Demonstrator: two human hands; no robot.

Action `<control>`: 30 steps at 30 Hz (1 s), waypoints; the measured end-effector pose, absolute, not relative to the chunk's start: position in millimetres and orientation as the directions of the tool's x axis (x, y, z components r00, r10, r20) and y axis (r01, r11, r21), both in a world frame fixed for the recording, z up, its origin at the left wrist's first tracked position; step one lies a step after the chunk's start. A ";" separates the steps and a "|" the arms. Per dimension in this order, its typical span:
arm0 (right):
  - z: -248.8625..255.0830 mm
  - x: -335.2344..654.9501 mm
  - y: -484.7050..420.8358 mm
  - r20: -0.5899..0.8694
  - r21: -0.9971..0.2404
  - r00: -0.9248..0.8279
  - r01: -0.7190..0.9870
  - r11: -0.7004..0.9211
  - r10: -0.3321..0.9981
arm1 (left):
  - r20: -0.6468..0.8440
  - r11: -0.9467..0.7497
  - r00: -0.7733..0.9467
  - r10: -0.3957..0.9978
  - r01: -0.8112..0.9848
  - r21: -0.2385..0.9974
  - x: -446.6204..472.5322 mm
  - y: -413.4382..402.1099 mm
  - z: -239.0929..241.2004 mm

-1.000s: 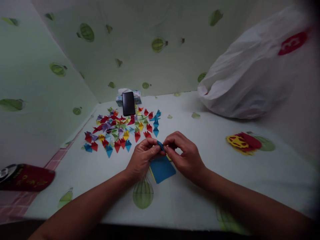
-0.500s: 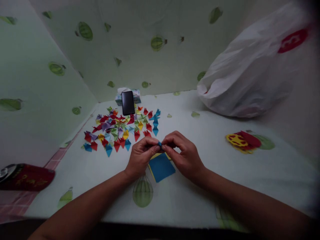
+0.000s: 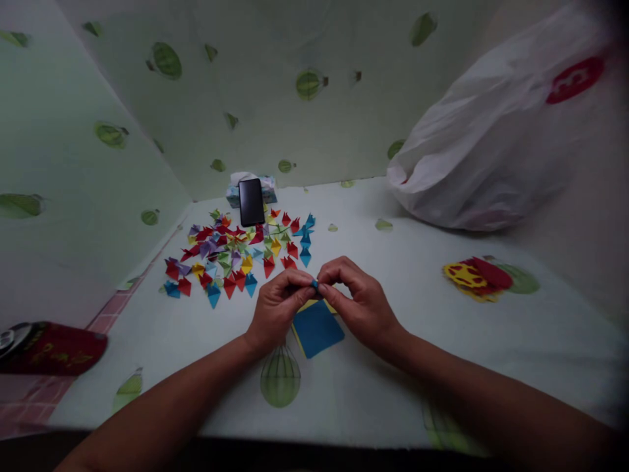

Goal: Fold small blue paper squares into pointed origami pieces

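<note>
My left hand (image 3: 278,308) and my right hand (image 3: 361,301) meet above the table and pinch a small folded blue paper piece (image 3: 314,284) between their fingertips; most of it is hidden by the fingers. Just below the hands lies a small stack of paper squares (image 3: 317,328), blue on top with a yellow edge showing. Beyond my left hand, several folded paper pieces (image 3: 236,252) in red, blue, yellow, purple and green are spread on the pale green tablecloth (image 3: 393,367).
A black phone (image 3: 251,202) leans on a tissue pack at the back. A large white plastic bag (image 3: 501,137) fills the right rear. A red and yellow object (image 3: 476,276) lies at the right, a red can (image 3: 49,347) at the left edge.
The blue piece has been pressed smaller between my fingertips, and both hands have closed in on it. The view has shifted slightly.
</note>
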State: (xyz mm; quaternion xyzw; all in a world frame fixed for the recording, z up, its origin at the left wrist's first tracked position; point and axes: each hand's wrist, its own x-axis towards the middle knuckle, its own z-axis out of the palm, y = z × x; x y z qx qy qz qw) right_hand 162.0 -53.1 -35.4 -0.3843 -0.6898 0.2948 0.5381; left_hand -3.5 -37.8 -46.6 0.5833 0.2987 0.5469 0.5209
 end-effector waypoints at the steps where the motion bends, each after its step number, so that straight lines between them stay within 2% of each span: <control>1: -35.5 162.1 -52.8 0.509 -0.825 -0.129 0.208 0.525 0.851 | 0.340 -0.295 0.226 0.913 -0.208 0.932 -3.9 -37.4 -46.8; 8: -34.4 162.9 -51.4 0.543 -0.777 -0.180 0.263 0.572 0.820 | 0.469 -0.486 0.270 0.841 -0.005 0.874 -8.7 -35.4 -44.6; 13: -34.0 163.8 -51.7 0.578 -0.705 -0.218 0.352 0.615 0.787 | 0.490 -0.535 0.274 0.828 0.123 0.836 -10.0 -35.7 -43.3; 15: -33.8 164.0 -51.4 0.565 -0.717 -0.205 0.357 0.599 0.799 | 0.514 -0.563 0.270 0.814 0.148 0.813 -10.0 -35.1 -43.8; 18: -33.5 163.7 -50.7 0.447 -0.842 -0.178 0.249 0.479 0.877 | 0.567 -0.616 0.264 0.780 0.167 0.770 -10.3 -33.7 -45.5; 22: -34.2 161.2 -50.8 0.153 -0.988 -0.186 -0.028 0.151 0.971 | 0.622 -0.670 0.259 0.739 0.179 0.721 -11.1 -31.8 -47.2; 25: -35.8 158.3 -51.7 0.001 -0.979 -0.210 -0.202 -0.042 0.978 | 0.667 -0.717 0.265 0.697 0.217 0.663 -11.6 -31.0 -46.6; 30: -38.3 155.6 -51.7 -0.110 -0.924 -0.215 -0.338 -0.180 0.970 | 0.696 -0.742 0.262 0.669 0.290 0.604 -12.4 -30.2 -46.2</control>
